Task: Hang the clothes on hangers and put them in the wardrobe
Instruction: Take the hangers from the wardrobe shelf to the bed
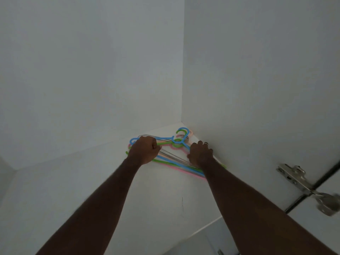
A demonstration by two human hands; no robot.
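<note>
A bundle of hangers (176,144) – blue, green, pink and thin wire ones – is seen lying in the back corner of a white wardrobe shelf (110,181), just below the middle of the frame; its left end is gripped in the curled fingers of the left hand (145,150), while the right hand (200,153) is laid over its right end with fingers bent around the bars. The hangers are judged light and stiff but prone to tangling and sliding apart, so they are best held at both shoulders. The side wall (257,89) presses close on the right, and a metal hinge (301,183) juts out at the lower right – easily snagged by hooks
</note>
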